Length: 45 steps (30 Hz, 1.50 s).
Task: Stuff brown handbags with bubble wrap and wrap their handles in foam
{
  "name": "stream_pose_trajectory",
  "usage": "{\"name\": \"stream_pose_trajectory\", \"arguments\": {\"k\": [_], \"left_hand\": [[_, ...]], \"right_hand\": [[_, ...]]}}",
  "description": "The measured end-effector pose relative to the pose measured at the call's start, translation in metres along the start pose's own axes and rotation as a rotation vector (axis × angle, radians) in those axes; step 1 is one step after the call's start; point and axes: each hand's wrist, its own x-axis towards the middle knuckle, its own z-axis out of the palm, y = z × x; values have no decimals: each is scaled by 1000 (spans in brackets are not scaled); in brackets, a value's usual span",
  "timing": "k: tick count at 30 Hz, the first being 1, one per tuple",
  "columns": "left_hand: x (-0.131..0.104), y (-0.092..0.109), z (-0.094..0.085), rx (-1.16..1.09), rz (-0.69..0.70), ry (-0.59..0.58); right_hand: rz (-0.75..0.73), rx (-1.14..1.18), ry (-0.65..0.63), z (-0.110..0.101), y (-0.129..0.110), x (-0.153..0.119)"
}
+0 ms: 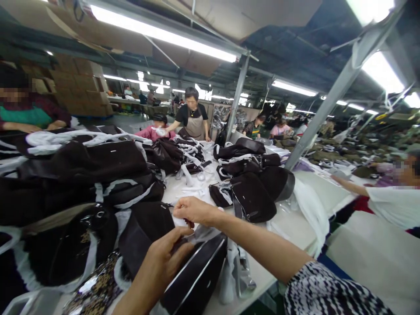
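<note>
A dark brown bag [200, 275] with a shiny zipped edge lies right in front of me. My left hand [166, 251] rests at its near-left side, the thumb apart from the curved fingers. Just beyond, my right hand [195, 211] has its fingers curled and pinched on a piece of white wrapping [179, 218]. Clear plastic [205, 234] spreads between my hands and the bag. Another dark bag [149, 225] lies directly left of my hands. What is under my right fingertips is partly hidden.
Dark bags with white-wrapped straps [98, 159] pile up on the left; more bags [252, 192] lie to the right on the white table [302, 227]. A slanted metal post [323, 113] rises at the right. Co-workers [193, 116] stand and sit around the tables.
</note>
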Motion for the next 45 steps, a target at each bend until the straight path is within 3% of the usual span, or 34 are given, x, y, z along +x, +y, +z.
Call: {"name": "stream_pose_trajectory", "arguments": {"k": [6, 8, 12, 15, 17, 21, 23, 26, 30, 34, 38, 40, 44, 45], "left_hand": [[2, 8, 2, -9, -24, 17], [2, 11, 2, 15, -67, 6], [6, 8, 5, 206, -235, -48], [9, -1, 7, 410, -191, -122], [10, -5, 8, 493, -142, -165], [8, 1, 12, 589, -75, -162], [7, 5, 16, 614, -23, -132], [7, 8, 20, 669, 85, -65], [10, 5, 13, 787, 294, 93], [13, 0, 4, 805, 404, 199], [15, 2, 9, 746, 452, 261], [14, 6, 13, 705, 421, 282], [16, 11, 15, 652, 171, 227], [17, 11, 14, 625, 112, 201]], "right_hand": [[-250, -409, 371, 5, 7, 13], [-241, -461, 353, 1, 9, 15], [-102, -299, 85, -12, 5, 19], [-74, -146, -26, -20, 1, 23], [-86, -203, -1, -20, 2, 25], [-232, -645, 246, -14, 15, 28], [-247, -798, 285, -12, 20, 30], [-128, -847, 117, -14, 24, 35], [16, -697, -341, -20, 30, 41], [34, -416, -552, -20, 45, 43], [69, -248, -807, -18, 54, 40], [99, -266, -733, -24, 49, 34], [27, -212, -270, -56, 21, 12], [-23, -143, -281, -64, 13, 5]]}}
